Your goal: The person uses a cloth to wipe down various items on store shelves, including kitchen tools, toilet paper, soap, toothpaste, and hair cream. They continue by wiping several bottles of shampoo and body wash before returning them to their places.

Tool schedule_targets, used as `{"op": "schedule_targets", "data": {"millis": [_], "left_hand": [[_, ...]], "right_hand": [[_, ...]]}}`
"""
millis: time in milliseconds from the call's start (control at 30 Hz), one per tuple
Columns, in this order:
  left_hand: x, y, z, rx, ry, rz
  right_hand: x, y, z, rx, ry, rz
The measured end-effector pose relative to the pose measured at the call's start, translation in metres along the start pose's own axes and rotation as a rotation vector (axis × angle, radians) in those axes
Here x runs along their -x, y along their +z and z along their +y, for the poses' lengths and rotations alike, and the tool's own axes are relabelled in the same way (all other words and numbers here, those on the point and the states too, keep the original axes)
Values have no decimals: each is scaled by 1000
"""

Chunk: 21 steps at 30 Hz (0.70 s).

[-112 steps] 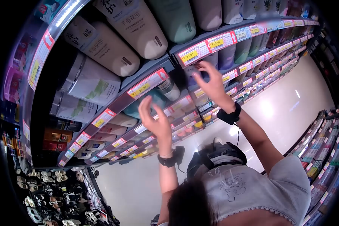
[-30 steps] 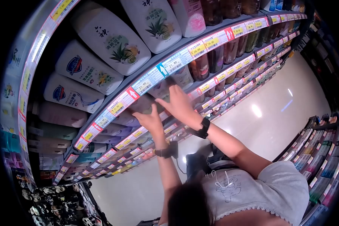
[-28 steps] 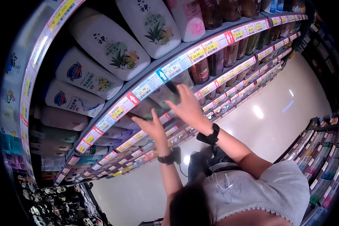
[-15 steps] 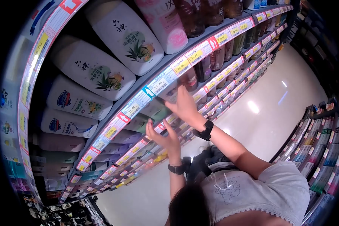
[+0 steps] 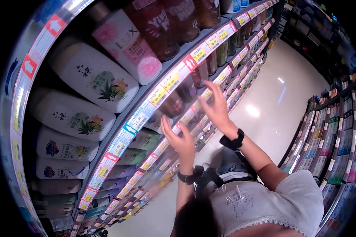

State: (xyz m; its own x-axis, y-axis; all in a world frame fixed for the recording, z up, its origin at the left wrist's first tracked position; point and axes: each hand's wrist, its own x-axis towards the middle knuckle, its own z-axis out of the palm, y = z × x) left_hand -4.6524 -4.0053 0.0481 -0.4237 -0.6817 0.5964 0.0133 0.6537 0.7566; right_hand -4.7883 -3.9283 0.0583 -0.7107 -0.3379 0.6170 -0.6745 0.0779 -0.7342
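Note:
My left hand [image 5: 180,138] is open, its fingers stretched toward the lower shelf. Beside its fingertips is the front of that shelf, with green bottles [image 5: 145,139] just to the left. To the right, my right hand [image 5: 216,108] is open too, thumb and fingers apart with nothing between them. It is raised in front of the price labels [image 5: 205,94] of the lower shelf, close to dark bottles [image 5: 172,104] standing there. Each wrist wears a black band.
White body-wash bottles [image 5: 101,81] and a pink LUX bottle [image 5: 136,55] stand on the upper shelf, behind a curved price strip [image 5: 146,106]. A pale floor [image 5: 265,91] runs along the shelves. Another stocked rack [image 5: 332,146] stands at right.
My view has shifted right along the shelf, so the bottles appear lower and further left. My right hand has drawn away from the lower-shelf bottles; my left hand's fingers have come closer together.

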Motion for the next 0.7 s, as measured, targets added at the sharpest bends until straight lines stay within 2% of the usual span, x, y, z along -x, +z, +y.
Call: {"op": "schedule_targets", "data": {"millis": [33, 100, 167, 200, 233, 367, 433, 567, 633, 700], "left_hand": [[-6, 17, 9, 6, -125, 12], [-15, 53, -2, -377, -163, 97], [-30, 73, -15, -316, -361, 111], [-39, 81, -21, -281, -459, 124], [-47, 91, -23, -346, -467, 248], [-48, 104, -19, -470, -482, 305], [-42, 108, -32, -608, -342, 315], [-37, 115, -30, -692, -233, 431], [-38, 115, -19, -602, -303, 399], [-41, 113, -10, -546, -336, 370]], "right_hand": [[-17, -6, 18, 25, 35, 77], [-47, -5, 51, 41, 49, 83], [-65, 1, 72, 31, 35, 73], [-72, 2, 80, 26, 37, -13], [-77, 2, 84, 23, 41, -100], [-78, 8, 97, 18, -16, -165], [-78, 10, 106, -13, -5, -185], [-82, 1, 104, -78, 6, -230], [-81, -1, 106, -67, 42, -266], [-84, -3, 113, -77, -10, -272]]}}
